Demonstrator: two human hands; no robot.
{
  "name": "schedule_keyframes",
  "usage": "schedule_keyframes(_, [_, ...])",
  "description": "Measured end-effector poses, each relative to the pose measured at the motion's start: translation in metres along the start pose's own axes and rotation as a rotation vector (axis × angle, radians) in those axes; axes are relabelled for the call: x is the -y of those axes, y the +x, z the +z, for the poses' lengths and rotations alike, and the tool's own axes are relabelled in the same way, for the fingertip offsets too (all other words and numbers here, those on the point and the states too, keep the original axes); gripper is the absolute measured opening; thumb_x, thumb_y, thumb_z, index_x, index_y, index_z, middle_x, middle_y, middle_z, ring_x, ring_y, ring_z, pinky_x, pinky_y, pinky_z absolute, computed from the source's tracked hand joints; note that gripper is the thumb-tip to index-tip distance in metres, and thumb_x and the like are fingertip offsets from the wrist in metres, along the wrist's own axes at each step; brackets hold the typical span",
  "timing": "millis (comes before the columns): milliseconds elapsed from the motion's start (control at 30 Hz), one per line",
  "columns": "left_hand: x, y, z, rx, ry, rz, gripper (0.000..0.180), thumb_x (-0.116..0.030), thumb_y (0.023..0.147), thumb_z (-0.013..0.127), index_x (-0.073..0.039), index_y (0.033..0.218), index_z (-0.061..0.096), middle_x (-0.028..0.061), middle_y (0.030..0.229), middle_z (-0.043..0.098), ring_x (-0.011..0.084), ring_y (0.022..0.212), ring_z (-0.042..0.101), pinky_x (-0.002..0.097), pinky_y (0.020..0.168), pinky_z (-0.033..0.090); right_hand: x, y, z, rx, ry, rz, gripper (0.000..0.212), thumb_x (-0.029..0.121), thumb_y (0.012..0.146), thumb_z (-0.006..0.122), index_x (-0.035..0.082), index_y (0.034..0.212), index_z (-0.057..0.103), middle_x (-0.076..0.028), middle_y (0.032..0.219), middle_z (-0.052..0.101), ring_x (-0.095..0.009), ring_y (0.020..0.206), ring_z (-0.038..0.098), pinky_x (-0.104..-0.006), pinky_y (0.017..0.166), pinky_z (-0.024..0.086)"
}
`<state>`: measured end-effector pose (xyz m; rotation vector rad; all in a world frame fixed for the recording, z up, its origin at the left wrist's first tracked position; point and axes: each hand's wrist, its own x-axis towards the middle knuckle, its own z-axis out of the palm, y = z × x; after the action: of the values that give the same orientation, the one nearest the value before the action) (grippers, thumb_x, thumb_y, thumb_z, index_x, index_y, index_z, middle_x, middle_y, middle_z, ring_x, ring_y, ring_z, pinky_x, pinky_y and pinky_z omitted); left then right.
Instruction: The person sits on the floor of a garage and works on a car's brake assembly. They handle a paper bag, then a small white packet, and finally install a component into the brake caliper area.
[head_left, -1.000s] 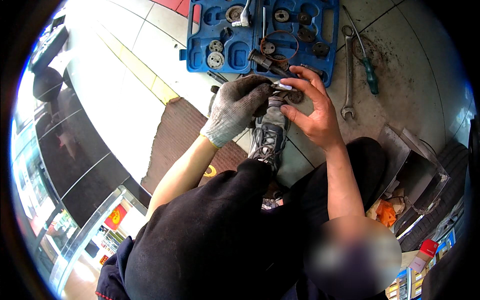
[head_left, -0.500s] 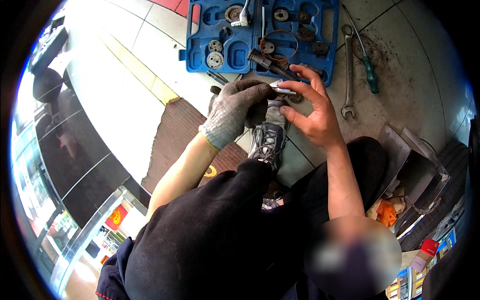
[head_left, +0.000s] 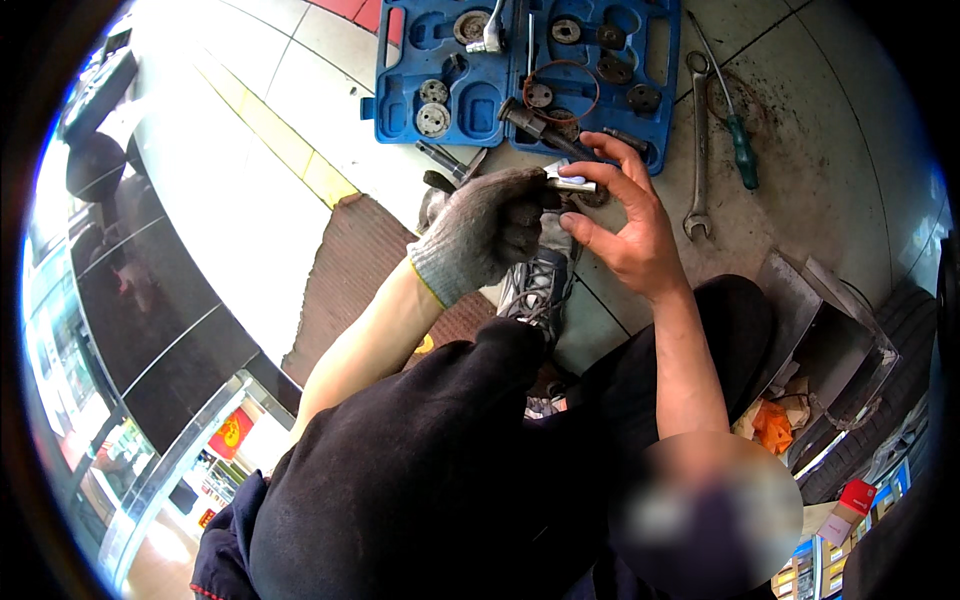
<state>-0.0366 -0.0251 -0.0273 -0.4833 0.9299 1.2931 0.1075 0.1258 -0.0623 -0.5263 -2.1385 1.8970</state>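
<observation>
My left hand (head_left: 480, 228), in a grey knit glove with a dark palm, is closed around a short silvery metal rod (head_left: 578, 186). Its shiny end sticks out to the right, and the rest is hidden in the glove. My bare right hand (head_left: 640, 225) is at that end with thumb and fingers apart; whether a fingertip touches the rod I cannot tell. Just beyond the hands, a dark threaded tool with a stem (head_left: 540, 125) lies across the front of a blue tool case (head_left: 385, 90). Below them is a laced grey shoe (head_left: 540, 285).
Round metal discs (head_left: 433, 120) and a ratchet (head_left: 488, 38) lie in the case. To its right are a combination wrench (head_left: 699, 150) and a green-handled screwdriver (head_left: 742, 150). A brown ribbed mat (head_left: 345, 275) covers floor at left; an open metal box (head_left: 830, 340) stands at right.
My left hand has turned and its fingers have curled further around the rod, baring more of the shiny end. The right hand has stayed nearly still.
</observation>
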Motion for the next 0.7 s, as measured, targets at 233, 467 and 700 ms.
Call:
schedule_keyframes(233, [-0.005, 0.003, 0.008, -0.024, -0.061, -0.066, 0.026, -0.027, 0.100, 0.043, -0.009, 0.086, 0.057, -0.0065, 0.060, 0.050, 0.0048, 0.045, 0.041, 0.0193, 0.041, 0.032, 0.000, 0.000, 0.000, -0.021, 0.181, 0.011, 0.031, 0.033, 0.092, 0.062, 0.009, 0.110, 0.070, -0.015, 0.135, 0.046, -0.029, 0.128, 0.043, -0.0382, 0.102, 0.039])
schedule_keyframes(467, [-0.007, -0.003, 0.012, -0.069, 0.020, -0.086, 0.025, -0.026, 0.100, 0.045, -0.005, 0.097, 0.058, -0.0018, 0.069, 0.060, 0.0063, 0.049, 0.050, 0.0198, 0.043, 0.040, -0.002, 0.000, -0.001, -0.030, 0.137, 0.002, 0.031, 0.032, 0.097, 0.055, 0.008, 0.108, 0.071, -0.013, 0.133, 0.050, -0.026, 0.126, 0.045, -0.0351, 0.100, 0.040])
schedule_keyframes(700, [-0.005, -0.005, 0.022, -0.188, 0.380, 0.015, 0.033, -0.028, 0.098, 0.051, -0.001, 0.114, 0.057, 0.0079, 0.090, 0.066, 0.0123, 0.067, 0.061, 0.0218, 0.057, 0.050, -0.001, 0.001, -0.001, -0.058, 0.235, 0.117, 0.033, 0.031, 0.097, 0.055, 0.004, 0.107, 0.071, -0.012, 0.132, 0.052, -0.021, 0.119, 0.052, -0.0315, 0.097, 0.041])
